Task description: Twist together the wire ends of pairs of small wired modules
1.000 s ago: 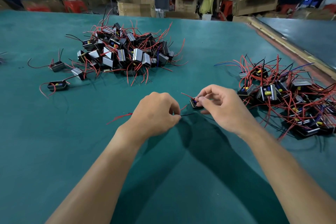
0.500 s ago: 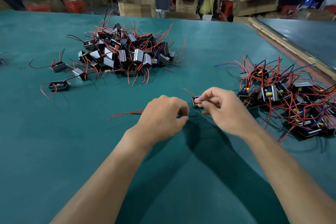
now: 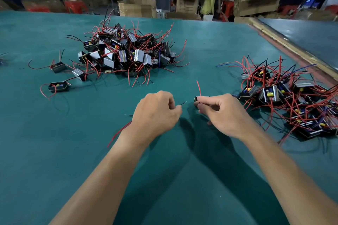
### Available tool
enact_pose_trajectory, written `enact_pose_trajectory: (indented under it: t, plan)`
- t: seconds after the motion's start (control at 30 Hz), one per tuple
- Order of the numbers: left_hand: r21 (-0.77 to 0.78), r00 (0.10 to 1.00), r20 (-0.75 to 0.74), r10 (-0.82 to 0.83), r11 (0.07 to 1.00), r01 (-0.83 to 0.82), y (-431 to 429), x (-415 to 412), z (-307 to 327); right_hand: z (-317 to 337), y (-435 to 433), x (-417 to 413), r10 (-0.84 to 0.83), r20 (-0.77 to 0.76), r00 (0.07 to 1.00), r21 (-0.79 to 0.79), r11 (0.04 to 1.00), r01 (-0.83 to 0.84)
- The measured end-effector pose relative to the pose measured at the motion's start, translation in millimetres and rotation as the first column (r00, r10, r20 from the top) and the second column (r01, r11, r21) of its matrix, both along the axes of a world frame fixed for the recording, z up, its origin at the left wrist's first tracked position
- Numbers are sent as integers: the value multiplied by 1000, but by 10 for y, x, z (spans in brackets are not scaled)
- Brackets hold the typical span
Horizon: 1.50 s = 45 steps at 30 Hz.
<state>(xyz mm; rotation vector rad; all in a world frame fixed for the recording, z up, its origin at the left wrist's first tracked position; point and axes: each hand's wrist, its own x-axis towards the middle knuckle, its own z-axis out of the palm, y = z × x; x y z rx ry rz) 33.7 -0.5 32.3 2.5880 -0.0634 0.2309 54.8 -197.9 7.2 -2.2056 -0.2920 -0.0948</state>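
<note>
Works at a wide teal bench (image 3: 54, 151) filling the view. Faces a large heap of modules (image 3: 126, 55), tangled with red and black wires, at 11 o'clock on the bench, and a second, flatter pile (image 3: 285, 100) at 3 o'clock, well apart from the first. Holds both hands near the centre, close together but not touching. Curls the left hand (image 3: 155, 115) and pinches a black wire (image 3: 182, 103) between thumb and forefinger, bare tip pointing toward 2 o'clock at the right hand (image 3: 223, 113). Closes the right hand around a small dark module (image 3: 196, 99), only its 9 o'clock end showing past the fingertips. Has three stray modules (image 3: 58, 86) lying at 9 to 10 o'clock, beside the heap. Shows a red wire (image 3: 199, 87) rising from the held module toward 12 o'clock, and a red lead (image 3: 118, 132) trailing from under the left wrist toward 7 o'clock. Cannot tell whether the left hand hides a second module.
</note>
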Motion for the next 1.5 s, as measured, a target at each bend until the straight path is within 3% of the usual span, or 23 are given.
enact_pose_trajectory:
  t: [0.2, 0.53, 1.1, 1.5]
  plan:
    - [-96, 992, 6, -127, 987, 127, -31, -19, 58, -9, 8, -19, -15, 61, 998, -95, 995, 20]
    - [-195, 946, -43, -321, 931, 307, -70, -78, 99, 76, 33, -48, 2, 5, 1000, -86, 996, -2]
    - [-270, 949, 29, -313, 912, 309, -118, -49, 17, 112, 84, -98, 72, -18, 997, -7, 997, -72]
    - [-255, 954, 45, -296, 920, 297, -104, -44, 13, 138, 68, -114, 109, 77, 991, -14, 994, -109]
